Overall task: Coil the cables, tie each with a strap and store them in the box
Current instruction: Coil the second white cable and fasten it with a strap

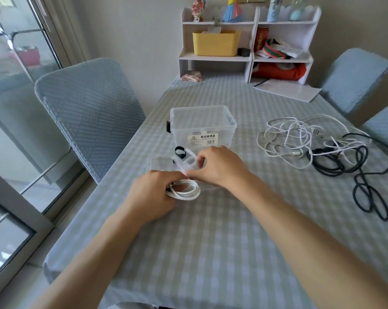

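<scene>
My left hand [154, 194] grips a coiled white cable [188, 191] just above the checked tablecloth. My right hand [219, 166] pinches a white strap [185, 162] that leads from the coil up toward the clear plastic box [202, 123]. The box stands open behind my hands, with a white label on its front wall. A black strap loop [180, 152] lies at the foot of the box. Loose white cables [293, 134] and a black cable [353, 172] lie tangled on the right of the table.
The clear lid [159, 163] lies flat under my hands. A white shelf unit [246, 41] with a yellow bin stands at the table's far end, papers [286, 89] in front of it. Grey chairs [88, 112] flank the table; a glass door is left.
</scene>
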Demonstrator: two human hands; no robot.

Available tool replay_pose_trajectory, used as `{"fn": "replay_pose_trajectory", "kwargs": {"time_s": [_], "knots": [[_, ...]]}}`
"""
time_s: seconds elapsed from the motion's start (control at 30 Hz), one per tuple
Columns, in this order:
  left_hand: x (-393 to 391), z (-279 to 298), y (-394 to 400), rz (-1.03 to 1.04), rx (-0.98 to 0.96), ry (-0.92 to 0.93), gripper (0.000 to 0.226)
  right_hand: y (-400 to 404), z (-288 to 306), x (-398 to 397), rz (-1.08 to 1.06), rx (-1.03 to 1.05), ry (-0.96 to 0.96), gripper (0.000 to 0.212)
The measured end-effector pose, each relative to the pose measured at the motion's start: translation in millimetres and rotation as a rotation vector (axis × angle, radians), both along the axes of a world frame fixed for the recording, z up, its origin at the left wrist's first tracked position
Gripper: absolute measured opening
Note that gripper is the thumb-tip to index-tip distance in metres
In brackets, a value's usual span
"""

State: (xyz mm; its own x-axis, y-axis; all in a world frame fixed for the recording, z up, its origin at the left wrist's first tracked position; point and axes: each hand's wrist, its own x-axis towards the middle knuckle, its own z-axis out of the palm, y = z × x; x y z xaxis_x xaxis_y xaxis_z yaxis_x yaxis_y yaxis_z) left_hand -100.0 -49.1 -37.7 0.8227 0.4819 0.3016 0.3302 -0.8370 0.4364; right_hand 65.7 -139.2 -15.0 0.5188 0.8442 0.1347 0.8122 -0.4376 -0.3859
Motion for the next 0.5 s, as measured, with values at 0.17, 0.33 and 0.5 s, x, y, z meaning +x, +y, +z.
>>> {"fn": "replay_pose_trajectory", "kwargs": {"time_s": [0.17,0.33,0.5], "knots": [[0.1,1.6,4.7,0.008,-0.055,-0.007,0.032,14.4,-2.8,6.4,-0.002,0.009,0.085,0.014],[0.1,4.1,2.7,0.034,-0.074,-0.05,0.03,16.1,-14.8,7.9,-0.092,0.105,0.179,0.021],[-0.9,3.8,-2.3,0.05,-0.175,-0.128,0.021,18.6,-18.5,0.5,-0.153,0.163,0.217,0.018]]}}
